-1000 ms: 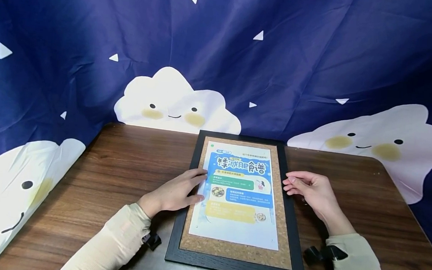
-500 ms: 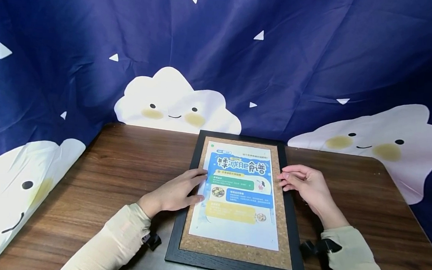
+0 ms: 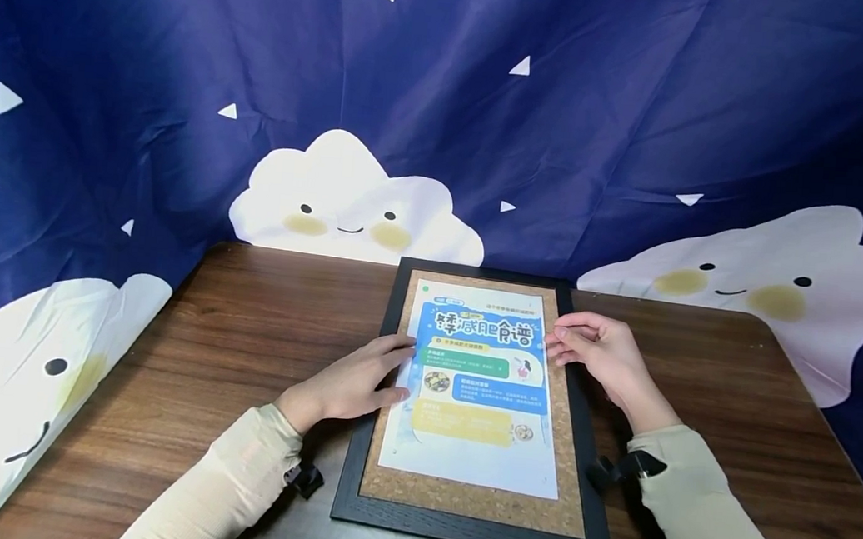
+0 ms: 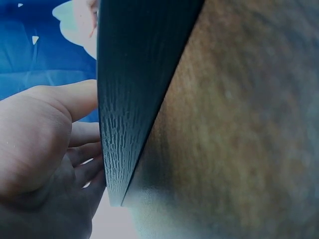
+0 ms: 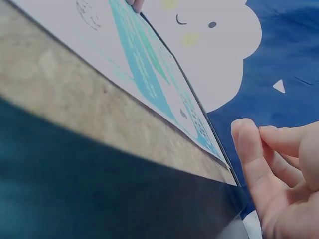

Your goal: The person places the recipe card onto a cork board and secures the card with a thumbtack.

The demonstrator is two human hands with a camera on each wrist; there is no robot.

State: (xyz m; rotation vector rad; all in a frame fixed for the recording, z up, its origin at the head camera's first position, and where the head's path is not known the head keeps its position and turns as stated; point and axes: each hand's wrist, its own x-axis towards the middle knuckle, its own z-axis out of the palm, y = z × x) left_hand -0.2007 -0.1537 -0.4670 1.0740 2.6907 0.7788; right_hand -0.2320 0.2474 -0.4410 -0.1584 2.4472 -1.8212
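Evidently, the head view showed a printed diet-recipe poster (image 3: 479, 390) lying flat on a corkboard (image 3: 570, 488) inside a black frame (image 3: 473, 536), with the frame on a wood-grain table (image 3: 270, 325). Your left hand (image 3: 352, 381) lay across the frame's left side, fingers extended and slightly spread, tips at the poster's left edge; it rested there without gripping. Your right hand (image 3: 606, 357) stood at the upper part of the poster's right edge, thumb and fingertips drawn together. Whether a small item sat in that pinch could not be told. A green dot (image 3: 426, 289) marked the poster's upper left corner; whether it was a pin head or print was unclear.

The left wrist view showed the frame's side hiding your left fingertips, so their pressure could not be verified. Steady, light pressure probably served best: enough to stop the sheet from sliding, not enough to crease it.

The right wrist view showed your thumb and fingers close together, with nothing visible between them, and a thin shadow along the poster's near edge. By judgement, the sound method was to settle that edge against the cork, keep the sheet square to the frame, and keep the fingertips clear of the print.
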